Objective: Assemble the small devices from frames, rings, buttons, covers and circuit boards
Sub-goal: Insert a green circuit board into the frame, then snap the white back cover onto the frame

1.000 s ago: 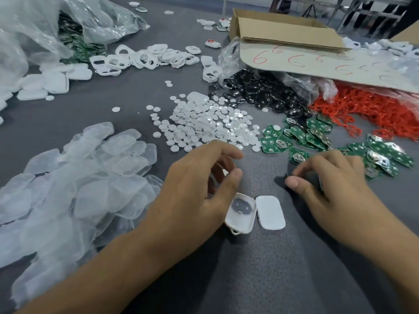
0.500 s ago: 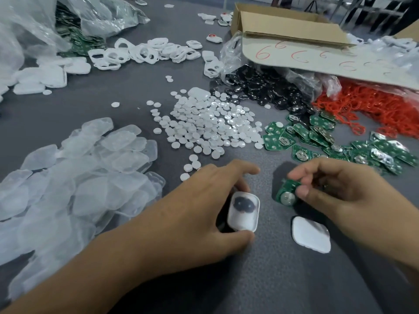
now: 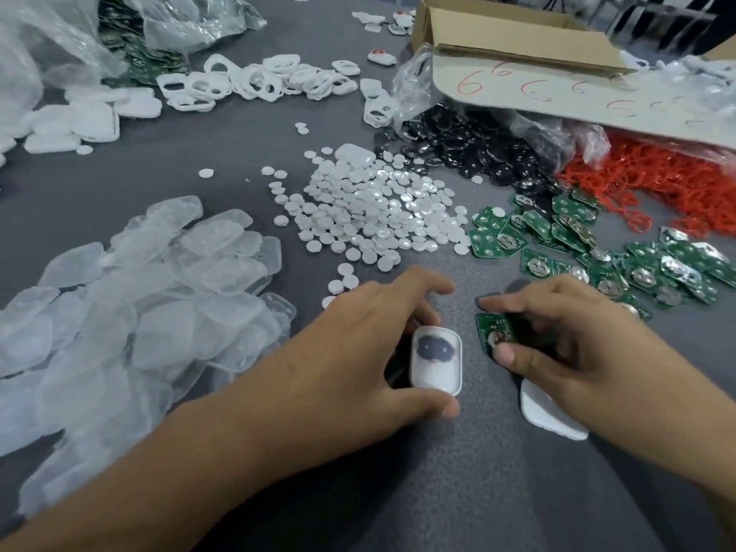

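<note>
My left hand (image 3: 350, 352) grips a small white device shell (image 3: 436, 362) with a dark oval part inside it, open side up, on the grey table. Just to its right my right hand (image 3: 573, 344) pinches a green circuit board (image 3: 496, 332) with a round silver contact between thumb and fingers. A white back cover (image 3: 551, 418) lies flat on the table, partly hidden under my right hand.
Loose green boards (image 3: 597, 253) lie right of centre. White round buttons (image 3: 374, 209) are piled in the middle, clear covers (image 3: 139, 304) at left, white frames (image 3: 255, 81) at the back. Black parts (image 3: 466, 149), red rings (image 3: 669, 181) and a cardboard box (image 3: 517, 37) stand at back right.
My right hand took a green board from the pile and brought it left, close to the shell. My left hand turned the shell upright in its grip. The white cover shifted right.
</note>
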{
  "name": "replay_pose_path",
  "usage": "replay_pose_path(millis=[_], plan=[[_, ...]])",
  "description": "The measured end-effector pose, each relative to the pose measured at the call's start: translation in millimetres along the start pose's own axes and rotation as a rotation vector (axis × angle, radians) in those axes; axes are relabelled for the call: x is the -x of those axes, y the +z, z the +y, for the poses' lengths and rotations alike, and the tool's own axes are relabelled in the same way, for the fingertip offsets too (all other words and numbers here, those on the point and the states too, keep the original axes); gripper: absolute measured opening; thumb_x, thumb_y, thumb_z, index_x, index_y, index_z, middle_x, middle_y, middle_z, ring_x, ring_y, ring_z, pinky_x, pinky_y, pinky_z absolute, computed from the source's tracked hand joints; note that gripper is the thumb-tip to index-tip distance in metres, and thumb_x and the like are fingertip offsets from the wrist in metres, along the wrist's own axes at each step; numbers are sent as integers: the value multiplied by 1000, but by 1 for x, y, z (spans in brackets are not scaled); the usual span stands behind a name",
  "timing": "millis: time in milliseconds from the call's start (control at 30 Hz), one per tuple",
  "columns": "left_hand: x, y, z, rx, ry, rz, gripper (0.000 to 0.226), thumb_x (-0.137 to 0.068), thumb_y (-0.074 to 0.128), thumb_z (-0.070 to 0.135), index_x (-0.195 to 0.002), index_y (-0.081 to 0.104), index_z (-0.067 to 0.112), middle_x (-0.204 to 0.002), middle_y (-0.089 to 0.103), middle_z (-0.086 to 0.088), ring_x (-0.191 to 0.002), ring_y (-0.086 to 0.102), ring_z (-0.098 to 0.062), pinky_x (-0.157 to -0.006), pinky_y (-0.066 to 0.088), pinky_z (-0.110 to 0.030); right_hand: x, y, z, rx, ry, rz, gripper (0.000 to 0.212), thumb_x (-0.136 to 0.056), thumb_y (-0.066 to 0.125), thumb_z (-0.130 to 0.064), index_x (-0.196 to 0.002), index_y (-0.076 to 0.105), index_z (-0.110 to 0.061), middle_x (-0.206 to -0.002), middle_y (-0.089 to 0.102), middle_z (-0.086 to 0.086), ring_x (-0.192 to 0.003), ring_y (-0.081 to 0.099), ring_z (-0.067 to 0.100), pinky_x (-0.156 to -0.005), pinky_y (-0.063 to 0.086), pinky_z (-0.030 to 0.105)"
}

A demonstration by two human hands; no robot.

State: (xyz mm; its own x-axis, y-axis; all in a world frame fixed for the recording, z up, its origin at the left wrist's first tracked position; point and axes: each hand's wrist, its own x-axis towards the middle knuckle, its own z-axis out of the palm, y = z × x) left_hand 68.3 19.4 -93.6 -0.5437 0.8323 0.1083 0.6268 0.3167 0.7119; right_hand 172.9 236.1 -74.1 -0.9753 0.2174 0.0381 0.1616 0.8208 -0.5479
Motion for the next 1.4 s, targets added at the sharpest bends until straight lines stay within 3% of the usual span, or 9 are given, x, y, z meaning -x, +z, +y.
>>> replay_pose_path(millis=[100, 200, 300, 433, 767, 967, 1200, 1300, 1400], plan=[[-1, 1, -1, 1, -7, 7, 80, -70, 83, 62, -133, 34, 55, -115, 55, 29, -107, 50, 7, -85, 42, -17, 1, 0, 0, 40, -1, 38, 34, -77, 83, -29, -98, 64, -49, -103, 54, -27, -87, 56, -5, -71, 41, 13], [-2, 2, -2, -1, -10, 14, 83, -67, 85, 62, -133, 35, 54, -114, 54, 29, -108, 50, 8, -85, 41, -15, 0, 0, 0, -240, 46, 40, 25, -75, 83, -22, -93, 68, -32, -88, 68, -7, -77, 67, 15, -73, 58, 39], [-3, 3, -1, 3, -7, 19, 84, -65, 87, 62, -133, 37, 52, -112, 54, 29, -104, 50, 9, -84, 41, -14, 1, -1, -7, -585, 27, 66, 18, -72, 75, -24, -90, 75, -25, -82, 71, 7, -77, 71, 22, -73, 59, 24], [-3, 3, -1, -3, 14, 29, 85, -63, 87, 62, -133, 41, 47, -110, 57, 26, -102, 51, 10, -85, 41, -9, 2, 9, -24, -750, 12, 75, 22, -69, 76, -25, -90, 80, -23, -77, 75, 8, -65, 68, 16, -67, 57, 20], [-5, 3, 0, 5, 24, 34, 86, -62, 89, 60, -132, 41, 47, -115, 57, 27, -103, 50, 16, -89, 43, -8, 1, 28, -30, -647, 12, 87, 20, -74, 72, -29, -91, 81, -36, -84, 79, -3, -82, 76, 18, -81, 60, 27], [-5, 3, 1, 45, 18, 38, 87, -60, 92, 55, -132, 44, 44, -112, 58, 24, -99, 53, 14, -88, 46, -9, 1, 28, -28, -667, 24, 82, 18, -76, 71, -29, -91, 81, -29, -85, 79, 3, -84, 75, 29, -84, 58, 42], [-5, 4, 1, 58, 16, 40, 86, -61, 91, 56, -132, 44, 45, -112, 59, 26, -102, 54, 11, -90, 47, -14, 2, 30, -27, -529, -14, 71, 16, -84, 75, -14, -87, 81, -29, -82, 78, -5, -77, 73, 12, -76, 58, 27], [-5, 3, 1, 65, 14, 37, 86, -62, 91, 57, -132, 44, 45, -112, 59, 25, -104, 55, 7, -89, 48, -15, 2, 33, -25, -417, -39, 132, 12, -81, 76, -19, -83, 79, -30, -77, 72, -4, -71, 68, 14, -69, 55, 32], [-5, 3, 1, 71, 13, 40, 85, -62, 91, 57, -132, 45, 43, -112, 60, 23, -103, 56, 5, -88, 48, -15, 3, 34, -23, -339, -69, 170, 17, -79, 80, -21, -87, 78, -36, -83, 66, -7, -78, 66, 18, -71, 55, 40]])
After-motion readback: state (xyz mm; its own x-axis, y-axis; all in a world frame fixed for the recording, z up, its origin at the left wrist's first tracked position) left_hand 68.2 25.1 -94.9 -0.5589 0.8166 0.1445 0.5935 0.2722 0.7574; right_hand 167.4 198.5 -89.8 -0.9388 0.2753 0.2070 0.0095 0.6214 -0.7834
